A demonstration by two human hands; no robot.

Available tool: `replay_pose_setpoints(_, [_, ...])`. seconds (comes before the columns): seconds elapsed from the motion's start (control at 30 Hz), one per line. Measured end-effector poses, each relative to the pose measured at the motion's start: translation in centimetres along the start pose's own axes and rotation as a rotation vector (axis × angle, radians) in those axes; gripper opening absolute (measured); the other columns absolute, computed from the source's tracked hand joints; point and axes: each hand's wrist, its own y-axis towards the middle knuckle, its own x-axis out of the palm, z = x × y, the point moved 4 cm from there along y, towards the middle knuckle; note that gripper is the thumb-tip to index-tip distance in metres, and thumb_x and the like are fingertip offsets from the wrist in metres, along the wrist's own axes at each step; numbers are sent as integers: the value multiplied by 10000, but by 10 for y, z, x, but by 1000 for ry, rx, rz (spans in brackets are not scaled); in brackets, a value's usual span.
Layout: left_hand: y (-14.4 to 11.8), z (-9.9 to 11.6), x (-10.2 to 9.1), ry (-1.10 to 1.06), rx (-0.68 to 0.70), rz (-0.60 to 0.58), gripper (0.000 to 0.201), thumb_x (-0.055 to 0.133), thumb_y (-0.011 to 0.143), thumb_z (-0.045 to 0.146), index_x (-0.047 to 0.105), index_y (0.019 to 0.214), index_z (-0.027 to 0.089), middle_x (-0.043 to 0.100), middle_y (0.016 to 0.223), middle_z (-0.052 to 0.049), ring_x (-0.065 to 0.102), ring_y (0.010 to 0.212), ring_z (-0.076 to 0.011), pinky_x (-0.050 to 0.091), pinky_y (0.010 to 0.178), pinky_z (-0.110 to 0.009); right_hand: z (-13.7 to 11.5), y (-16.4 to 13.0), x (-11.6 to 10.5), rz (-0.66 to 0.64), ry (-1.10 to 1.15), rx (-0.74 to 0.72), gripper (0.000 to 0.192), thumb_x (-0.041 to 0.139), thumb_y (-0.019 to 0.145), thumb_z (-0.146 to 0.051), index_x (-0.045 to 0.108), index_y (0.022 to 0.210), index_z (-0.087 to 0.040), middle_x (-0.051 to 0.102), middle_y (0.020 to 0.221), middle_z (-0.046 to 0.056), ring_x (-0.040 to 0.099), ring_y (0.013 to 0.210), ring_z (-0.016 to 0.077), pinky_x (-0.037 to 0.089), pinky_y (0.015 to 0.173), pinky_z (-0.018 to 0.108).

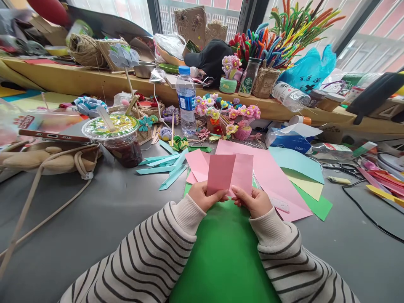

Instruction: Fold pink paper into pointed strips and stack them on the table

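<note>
Pink paper [229, 173] held upright, mid-fold, pinched along its bottom edge by left hand [203, 194] and right hand [254, 201], both grips closed on it, above the green sheet [221, 248] at the counter's [94, 210] near edge.

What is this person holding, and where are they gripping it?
A folded pink paper sheet, pinched along its bottom edge: the left hand at the lower left corner, the right hand at the lower right.

Both arms wear a knit sweater — cream with thin dark stripes (ribbed plain cuffs) — and bare hands.
</note>
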Motion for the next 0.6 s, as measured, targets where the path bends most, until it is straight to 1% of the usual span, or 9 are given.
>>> replay_pose_setpoints(0.17, [0, 4, -2, 20, -26, 20, 254, 650, 548, 334, 610, 625, 95, 654, 569, -65, 612, 552, -170, 505, 567, -262, -3, -2, 1, -30, 40, -13, 252, 694, 483, -351, 590, 484, -121, 600, 431, 16, 514, 371, 98, 402, 405, 221])
replay_pose_setpoints(0.33, [-1, 6, 0, 73, -35, -41, 221, 629, 577, 321, 614, 564, 102, 646, 539, -57, 601, 515, -157, 496, 539, -243, -2, -3, 1, 4, 60, 20, 246, 705, 467, -335, 596, 501, -118, 590, 416, 8, 496, 354, 90, 397, 384, 214])
replay_pose_setpoints(0.43, [-2, 7, 1, 138, -4, -38, 233, 607, 600, 325, 603, 515, 108, 638, 511, -57, 592, 485, -147, 486, 507, -224, 0, -1, 1, -6, 43, 32, 252, 701, 475, -339, 585, 485, -115, 574, 399, 1, 482, 335, 77, 389, 361, 195])
replay_pose_setpoints(0.6, [-2, 7, 0, 250, 75, 2, 247, 586, 614, 348, 603, 513, 123, 642, 520, -52, 589, 479, -139, 483, 509, -214, 3, 4, 2, -29, 64, 105, 260, 709, 455, -341, 582, 494, -117, 570, 398, -5, 479, 329, 74, 390, 343, 187])
